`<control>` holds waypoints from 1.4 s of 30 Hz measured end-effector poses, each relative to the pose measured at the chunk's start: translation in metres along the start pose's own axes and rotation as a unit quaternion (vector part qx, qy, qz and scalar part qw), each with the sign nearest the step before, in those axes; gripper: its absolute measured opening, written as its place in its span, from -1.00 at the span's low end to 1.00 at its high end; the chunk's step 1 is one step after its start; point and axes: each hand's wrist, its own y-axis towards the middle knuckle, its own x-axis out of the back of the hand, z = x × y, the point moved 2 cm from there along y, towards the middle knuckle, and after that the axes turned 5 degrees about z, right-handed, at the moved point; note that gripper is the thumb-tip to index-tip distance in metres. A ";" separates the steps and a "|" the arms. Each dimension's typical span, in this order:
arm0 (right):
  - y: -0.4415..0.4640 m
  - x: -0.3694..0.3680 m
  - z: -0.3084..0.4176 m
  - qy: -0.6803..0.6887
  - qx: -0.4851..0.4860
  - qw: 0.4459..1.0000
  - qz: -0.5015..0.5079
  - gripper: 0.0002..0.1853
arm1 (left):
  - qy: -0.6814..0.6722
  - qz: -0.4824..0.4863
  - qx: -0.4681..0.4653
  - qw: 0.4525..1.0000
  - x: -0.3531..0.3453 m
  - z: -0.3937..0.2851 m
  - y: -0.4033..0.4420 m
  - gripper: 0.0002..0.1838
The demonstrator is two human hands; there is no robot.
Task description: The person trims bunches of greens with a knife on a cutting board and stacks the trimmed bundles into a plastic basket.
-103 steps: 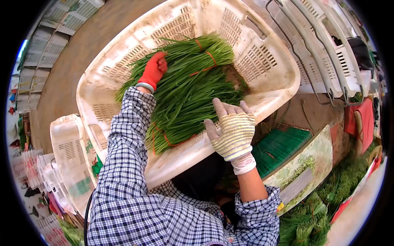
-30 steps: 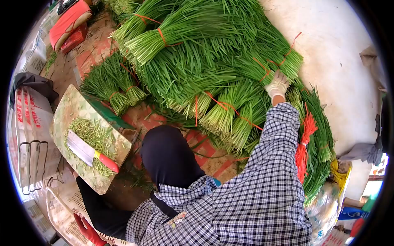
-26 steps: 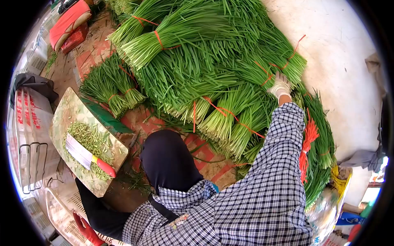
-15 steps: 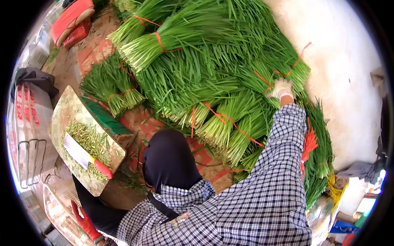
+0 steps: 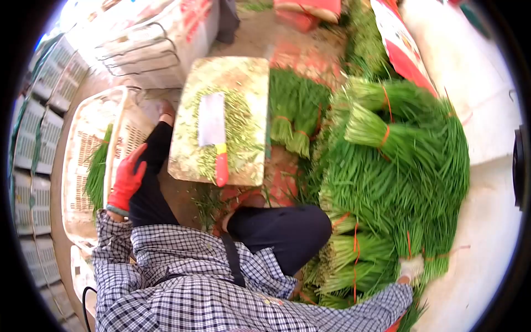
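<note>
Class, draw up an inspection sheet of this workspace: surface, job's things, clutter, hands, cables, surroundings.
Surface: cutting board, a red-and-yellow-handled cleaver lying flat on it.
Job's things: heap of leafy green bundles, several tied with orange bands; white crate with a green bundle inside.
Clutter: chopped stems around the cleaver.
Hands: left hand, red-gloved, beside the crate, contact unclear; right hand, pale-gloved, at the heap's near end, grip blurred.
Cables: black cord, lower left.
Surroundings: perforated crates, far left.

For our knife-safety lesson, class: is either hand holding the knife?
No: the knife lies on the cutting board, apart from the left hand and the right hand.
</note>
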 end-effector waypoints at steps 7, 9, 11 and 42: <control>0.007 0.099 0.009 -0.192 -0.042 0.980 0.018 -0.24 | -0.055 -0.041 -0.106 0.992 0.009 -0.038 0.031 -0.51; 0.012 0.122 0.017 -0.220 -0.028 0.975 0.016 -0.22 | -0.060 -0.019 -0.141 0.988 -0.005 -0.036 0.043 -0.47; 0.024 0.133 0.013 -0.265 0.010 0.964 0.027 -0.07 | -0.092 -0.023 -0.169 0.981 -0.014 -0.047 0.048 -0.46; -0.366 0.448 0.318 0.307 0.521 0.792 -0.084 -0.22 | -0.833 0.230 -0.206 0.459 -0.042 -0.190 -0.003 -0.12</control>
